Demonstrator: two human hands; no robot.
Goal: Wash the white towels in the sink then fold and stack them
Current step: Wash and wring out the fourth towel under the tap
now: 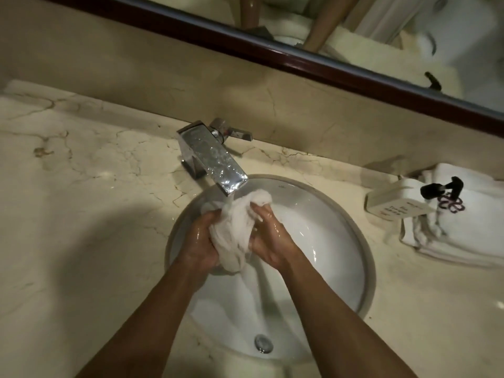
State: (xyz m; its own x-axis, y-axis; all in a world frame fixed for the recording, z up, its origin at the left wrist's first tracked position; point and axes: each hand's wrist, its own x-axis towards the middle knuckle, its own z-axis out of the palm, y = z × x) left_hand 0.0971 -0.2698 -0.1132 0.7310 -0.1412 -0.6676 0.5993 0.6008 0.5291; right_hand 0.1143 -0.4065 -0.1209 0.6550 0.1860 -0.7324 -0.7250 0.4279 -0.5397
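A wet, bunched white towel [237,227] hangs between my two hands over the round white sink [335,236], just under the spout of the chrome faucet [215,159]. My left hand [200,242] grips the towel's left side with curled fingers. My right hand [268,236] grips its right side, fingers dug into the cloth near the top. Both hands glisten with water. A thin stream falls from the spout onto the towel's top. Folded white towels [461,230] lie stacked on the counter at the right.
A white soap dispenser with a black pump [395,200] lies on the towel stack. The marble counter [81,186] surrounds the sink. A dark-framed mirror [327,64] runs along the back wall. The drain [263,343] sits at the sink's near side.
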